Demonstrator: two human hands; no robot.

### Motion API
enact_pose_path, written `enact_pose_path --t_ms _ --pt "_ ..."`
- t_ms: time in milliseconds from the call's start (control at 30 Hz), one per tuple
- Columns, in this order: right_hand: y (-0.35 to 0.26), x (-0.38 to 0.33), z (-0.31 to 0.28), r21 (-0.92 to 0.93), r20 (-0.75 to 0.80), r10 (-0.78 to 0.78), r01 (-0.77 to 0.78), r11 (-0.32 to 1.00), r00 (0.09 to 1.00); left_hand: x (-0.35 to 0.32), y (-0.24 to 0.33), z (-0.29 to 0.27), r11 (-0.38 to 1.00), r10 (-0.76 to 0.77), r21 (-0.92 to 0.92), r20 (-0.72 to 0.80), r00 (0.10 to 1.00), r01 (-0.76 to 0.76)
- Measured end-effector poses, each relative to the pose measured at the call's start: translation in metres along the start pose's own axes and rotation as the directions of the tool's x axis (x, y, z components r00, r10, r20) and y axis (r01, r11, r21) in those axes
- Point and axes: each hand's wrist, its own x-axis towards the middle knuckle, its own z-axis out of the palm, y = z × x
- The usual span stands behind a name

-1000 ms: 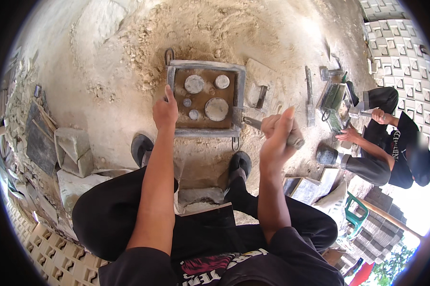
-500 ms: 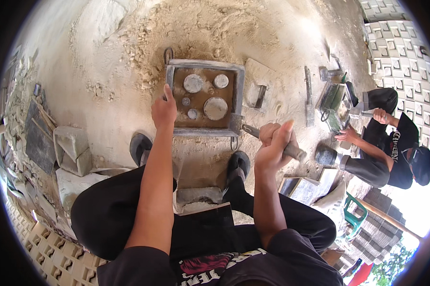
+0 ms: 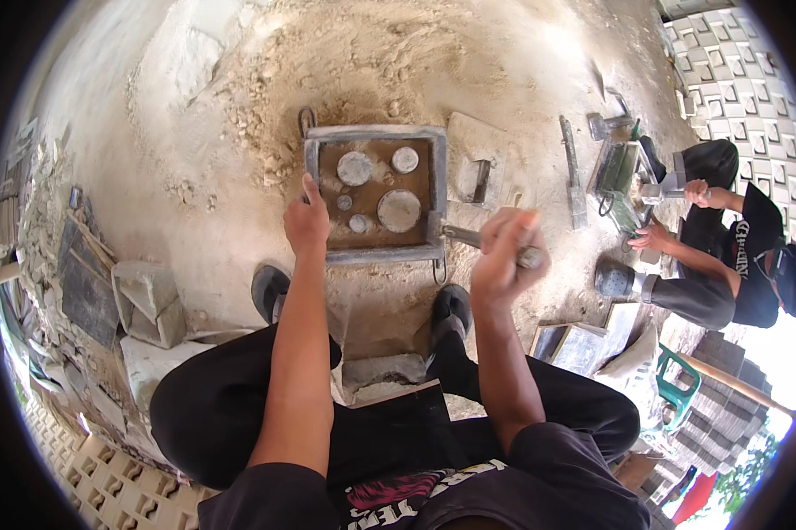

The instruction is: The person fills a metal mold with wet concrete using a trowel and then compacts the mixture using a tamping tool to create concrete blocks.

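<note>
A square grey metal mould frame (image 3: 376, 132) lies on the ground in front of me, filled with brown sandy material. Several round grey discs of different sizes, the largest a disc (image 3: 399, 210) at the right, are set into it. My left hand (image 3: 307, 221) is closed on the left side of the frame, its thumb pointing away from me. In my right hand (image 3: 509, 256) is a hammer (image 3: 461, 234), gripped by its handle. Its head is at the frame's near right corner; the blur hides whether they touch.
Loose sandy soil (image 3: 265, 97) spreads beyond the frame. A flat slab (image 3: 477, 141) and a metal bar (image 3: 573, 172) lie to its right. Farther right, a co-worker (image 3: 742, 247) handles a similar mould (image 3: 623, 181) with a hammer. Concrete blocks (image 3: 146, 296) stand at left.
The frame appears slightly lower and a little left in view. My right hand has turned and shifted with the hammer; its head stays by the frame's corner. My left hand keeps its hold.
</note>
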Motion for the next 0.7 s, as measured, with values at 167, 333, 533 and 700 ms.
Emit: enact_pose_path --t_ms 167,333,533,700 --pt "0.027 0.000 0.007 -0.138 0.031 -0.145 0.148 0.979 0.989 0.004 -0.002 0.002 0.999 0.029 -0.022 0.042 0.999 -0.028" --pt "0.018 0.021 0.012 -0.051 0.007 -0.306 0.306 0.951 0.952 0.010 -0.008 0.004 1.000 0.018 0.010 0.011 1.000 -0.018" --pt "-0.010 0.039 0.008 0.189 0.075 0.023 -0.037 0.981 0.997 0.009 -0.007 0.001 1.000 0.004 0.007 0.015 1.000 -0.004" --pt "0.016 0.044 0.018 0.010 0.103 -0.036 0.036 0.999 0.994 0.011 -0.010 0.005 1.000 0.025 -0.014 0.046 0.999 -0.025"
